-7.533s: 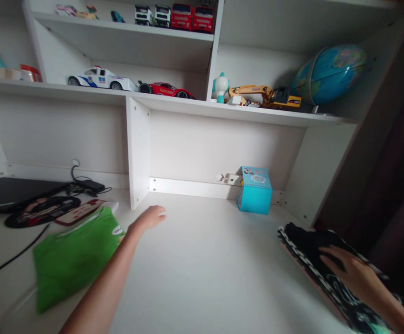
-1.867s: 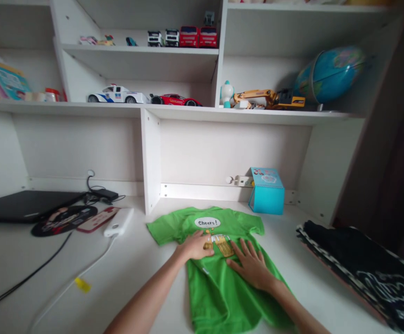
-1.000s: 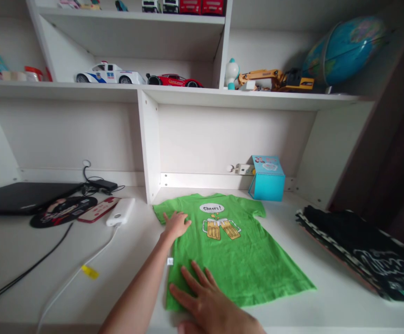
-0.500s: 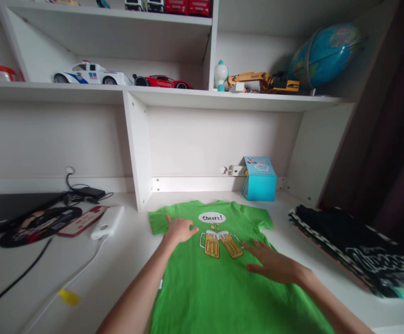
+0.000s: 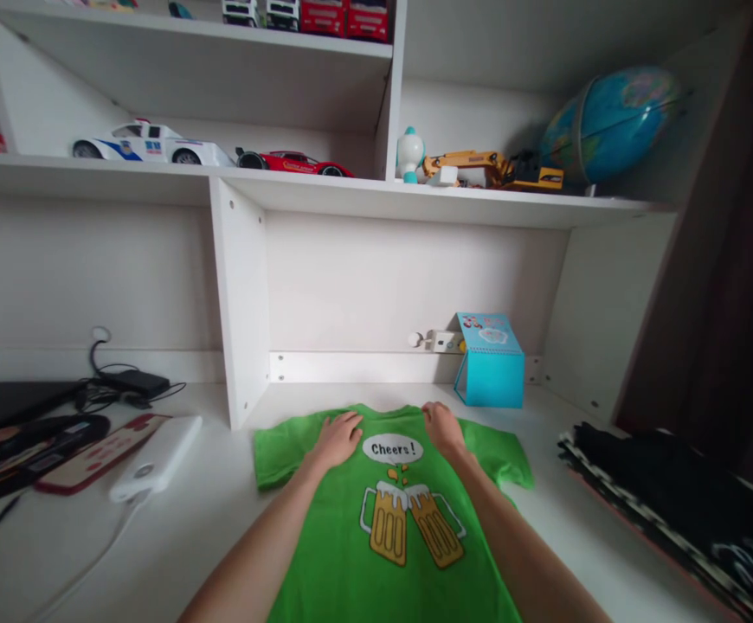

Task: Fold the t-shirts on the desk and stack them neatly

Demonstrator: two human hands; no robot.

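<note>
A green T-shirt (image 5: 325, 528) lies spread on the white desk, collar at the far end and both short sleeves out to the sides. Its front carries a "Cheers!" bubble above two printed beer mugs. At the left shoulder beside the collar, my left hand (image 5: 338, 439) has its fingers bent together on the cloth. My right hand (image 5: 444, 427) is closed at the other side of the collar, pinching the fabric there. The shirt's lower end runs out of view.
A blue desk calendar (image 5: 494, 376) stands behind the shirt. Folded dark clothes (image 5: 668, 484) are stacked at right. On the left are a white power strip (image 5: 156, 459), cables and a black laptop (image 5: 13, 402). Above, a shelf (image 5: 325, 192) holds toy vehicles and a globe (image 5: 616, 125).
Both hands have moved away from me to the collar, and their spread fingers have drawn in. The sleeves now reach wider. The camera view has shifted.
</note>
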